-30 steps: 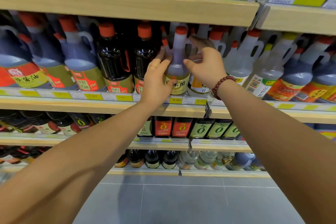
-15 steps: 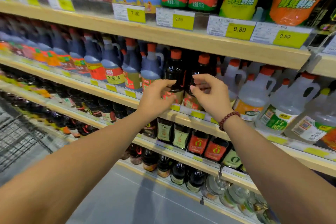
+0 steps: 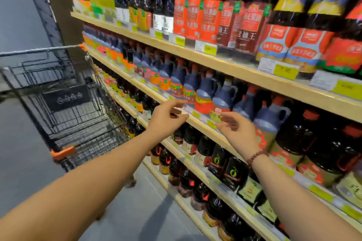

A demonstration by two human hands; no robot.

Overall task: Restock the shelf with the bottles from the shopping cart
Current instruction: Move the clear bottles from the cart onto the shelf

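Note:
My left hand [image 3: 166,116] and my right hand [image 3: 238,130] hang in front of the middle wooden shelf [image 3: 197,121], both empty with fingers loosely apart. Neither touches a bottle. Behind them stand dark jug bottles with red caps and handles [image 3: 221,101]. A bead bracelet circles my right wrist. The black wire shopping cart [image 3: 78,111] with orange corner pieces stands at the left, next to the shelf end; no bottle shows inside it from here.
The upper shelf [image 3: 225,64] holds tall dark bottles with red labels and yellow price tags. Lower shelves [image 3: 213,184] carry small dark bottles. Grey floor [image 3: 23,152] lies left of the shelving, with the cart on it.
Both hands have let go of the clear red-capped bottle and drawn back from the shelf. The view has swung left, so the cart has come into sight.

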